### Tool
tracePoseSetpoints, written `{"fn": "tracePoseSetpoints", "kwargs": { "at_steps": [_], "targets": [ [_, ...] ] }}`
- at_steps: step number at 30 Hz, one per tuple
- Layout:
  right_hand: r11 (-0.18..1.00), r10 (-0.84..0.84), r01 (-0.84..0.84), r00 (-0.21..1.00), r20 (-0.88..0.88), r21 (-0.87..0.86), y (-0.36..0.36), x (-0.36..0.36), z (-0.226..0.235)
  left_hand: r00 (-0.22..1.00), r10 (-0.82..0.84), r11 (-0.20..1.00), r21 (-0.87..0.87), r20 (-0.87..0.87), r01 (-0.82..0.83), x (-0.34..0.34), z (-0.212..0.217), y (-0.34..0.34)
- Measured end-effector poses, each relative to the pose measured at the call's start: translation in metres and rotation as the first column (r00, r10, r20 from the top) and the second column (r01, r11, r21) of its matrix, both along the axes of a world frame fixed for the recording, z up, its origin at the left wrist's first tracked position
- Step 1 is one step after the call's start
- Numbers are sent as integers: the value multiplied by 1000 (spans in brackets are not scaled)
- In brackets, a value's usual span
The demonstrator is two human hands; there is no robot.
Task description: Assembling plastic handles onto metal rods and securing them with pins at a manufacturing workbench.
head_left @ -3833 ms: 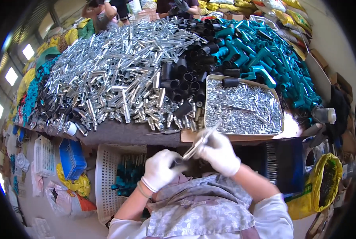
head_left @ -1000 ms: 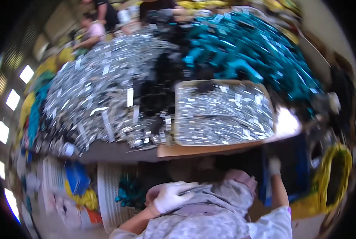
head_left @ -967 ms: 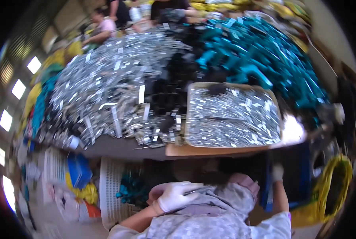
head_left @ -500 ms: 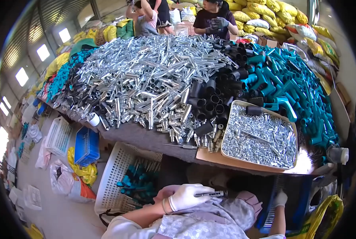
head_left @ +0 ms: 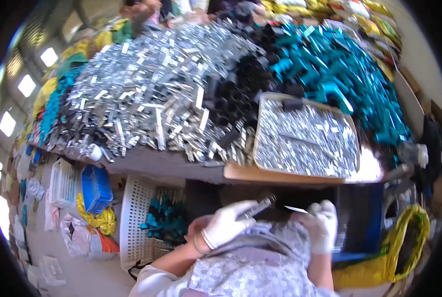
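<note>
Count from the left, between eight and nine o'clock, one white crate [head_left: 63,183] and one blue crate [head_left: 96,190], then at eight one perforated basket [head_left: 132,222] of teal parts [head_left: 166,218] too jumbled to number. See at six the left hand [head_left: 228,225], wrapped round one gray metal part [head_left: 258,208] toward five; at four, the right hand [head_left: 324,227], pinching one slim bright strip [head_left: 296,209], then one yellow sack [head_left: 364,273], illegible through blur.

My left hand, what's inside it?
Your gloved left hand holds a slim, grey metallic piece, which sticks out past it, tilted upward to the right in the picture. The other end is covered by the hand; whether anything else sits in the palm can't be seen.
</note>
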State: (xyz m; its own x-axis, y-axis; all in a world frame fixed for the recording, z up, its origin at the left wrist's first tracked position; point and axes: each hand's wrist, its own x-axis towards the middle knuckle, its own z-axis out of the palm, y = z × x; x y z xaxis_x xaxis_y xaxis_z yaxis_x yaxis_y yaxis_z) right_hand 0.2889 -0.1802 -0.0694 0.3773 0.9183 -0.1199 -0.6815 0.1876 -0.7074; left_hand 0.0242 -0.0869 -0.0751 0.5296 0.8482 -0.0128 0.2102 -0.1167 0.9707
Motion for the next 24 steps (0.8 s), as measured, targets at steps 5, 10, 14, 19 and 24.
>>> {"fn": "tracePoseSetpoints", "kwargs": {
  "at_steps": [5,10,14,19,24],
  "targets": [
    [957,290,-280,943,-164,78,38,-52,13,992,33,993,118,-125,-18,-11,52,1],
    [971,237,-235,958,-162,37,37,-40,12,979,70,954,298,-193,-10,-23,56,2],
    [967,246,-253,956,-157,-25,29,-27,19,973,106,955,295,-206,-42,-28,49,-2],
    [915,395,-402,910,-128,-33,29,-53,19,986,84,961,272,-142,-43,-18,41,-5],
    [867,480,-494,862,-162,-64,22,-70,4,977,211,957,212,-36,-199,-10,42,-10]
  ]
}}
